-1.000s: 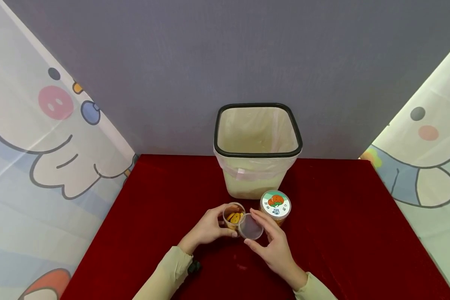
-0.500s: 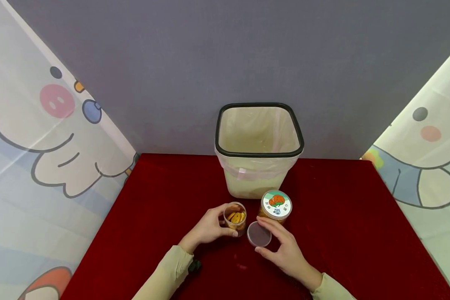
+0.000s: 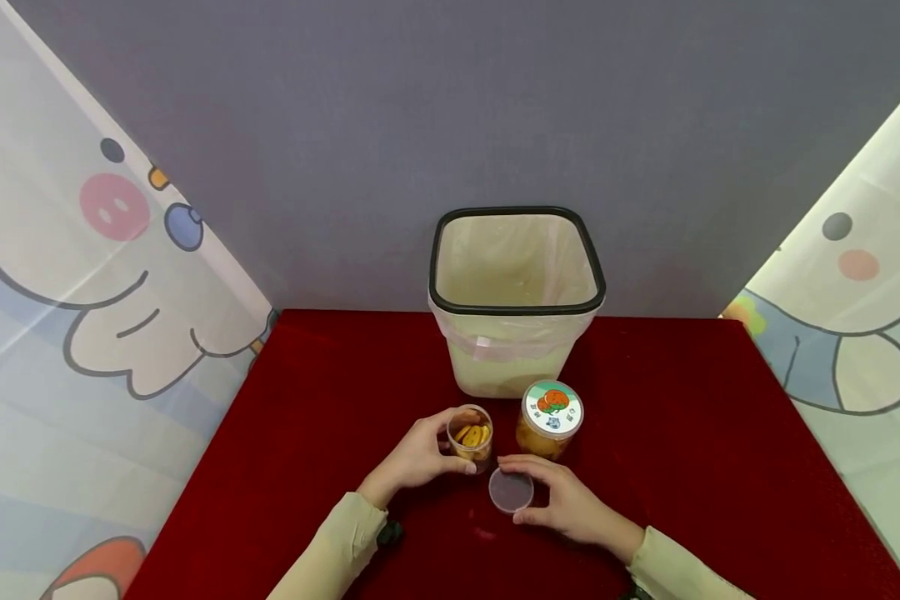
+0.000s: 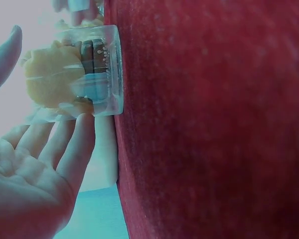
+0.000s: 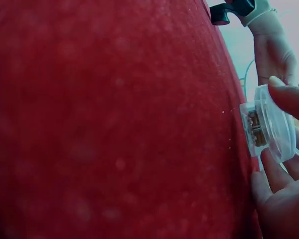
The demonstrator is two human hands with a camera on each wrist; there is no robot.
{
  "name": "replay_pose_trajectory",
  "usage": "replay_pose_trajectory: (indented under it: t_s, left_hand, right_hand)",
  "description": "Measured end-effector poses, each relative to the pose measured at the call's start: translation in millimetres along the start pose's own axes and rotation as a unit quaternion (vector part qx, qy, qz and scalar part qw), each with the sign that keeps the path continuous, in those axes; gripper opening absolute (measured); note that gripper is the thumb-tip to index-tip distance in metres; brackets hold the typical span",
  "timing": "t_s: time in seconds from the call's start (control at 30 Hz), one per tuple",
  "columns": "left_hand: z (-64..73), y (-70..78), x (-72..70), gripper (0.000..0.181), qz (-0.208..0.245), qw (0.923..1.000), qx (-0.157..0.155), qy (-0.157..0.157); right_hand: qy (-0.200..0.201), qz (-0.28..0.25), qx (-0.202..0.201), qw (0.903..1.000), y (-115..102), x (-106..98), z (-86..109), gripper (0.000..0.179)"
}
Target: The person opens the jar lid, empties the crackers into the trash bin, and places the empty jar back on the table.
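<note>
A small clear jar (image 3: 469, 454) stands uncovered on the red cloth, with yellow and brown biscuit-like pieces (image 3: 472, 435) inside. My left hand (image 3: 411, 457) holds it from the left, its fingers behind and its thumb at the front. In the left wrist view, the fingers (image 4: 82, 139) lie along the jar wall (image 4: 114, 69). Just right of the jar, my right hand (image 3: 564, 502) holds a round clear lid (image 3: 511, 490) by its edge. The right wrist view shows this lid (image 5: 276, 127) tipped on edge between thumb and fingers, partly covering the jar behind it.
A larger lidded jar (image 3: 542, 439) with an orange fruit picture on its top stands beyond my right hand. Behind it is a cream bin (image 3: 506, 367) with a black rim and a plastic liner. Red cloth (image 3: 345, 383) covers the table.
The lid has come away from the small jar's mouth, going right and then down toward me in my right hand. My left hand and the small jar have stayed in place.
</note>
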State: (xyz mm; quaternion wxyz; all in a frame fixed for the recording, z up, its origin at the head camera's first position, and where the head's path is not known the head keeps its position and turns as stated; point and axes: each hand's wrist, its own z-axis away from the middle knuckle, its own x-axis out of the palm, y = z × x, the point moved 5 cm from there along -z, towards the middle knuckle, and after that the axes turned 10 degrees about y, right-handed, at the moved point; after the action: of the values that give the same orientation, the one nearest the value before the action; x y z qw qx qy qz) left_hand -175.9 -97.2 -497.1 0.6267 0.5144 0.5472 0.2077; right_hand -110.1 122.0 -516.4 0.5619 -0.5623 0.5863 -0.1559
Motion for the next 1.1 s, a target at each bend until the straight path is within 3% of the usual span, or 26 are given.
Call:
replay_pose_trajectory:
  t_s: [0.27, 0.6, 1.1]
  left_hand:
    - [-0.2, -1.4, 1.0, 0.071, -0.003, 1.0000, 0.003, 0.002]
    - [-0.6, -1.9, 0.9, 0.071, -0.009, 0.9999, 0.006, 0.000]
    - [-0.7, -1.2, 1.1, 0.071, -0.001, 1.0000, -0.003, 0.002]
  right_hand:
    - [-0.040, 0.064, 0.014, 0.9970, 9, 2, -2.5, 0.071]
    - [-0.029, 0.064, 0.024, 0.9972, 3, -1, -1.3, 0.072]
    - [0.011, 0.080, -0.002, 0.9967, -12, -9, -0.4, 0.062]
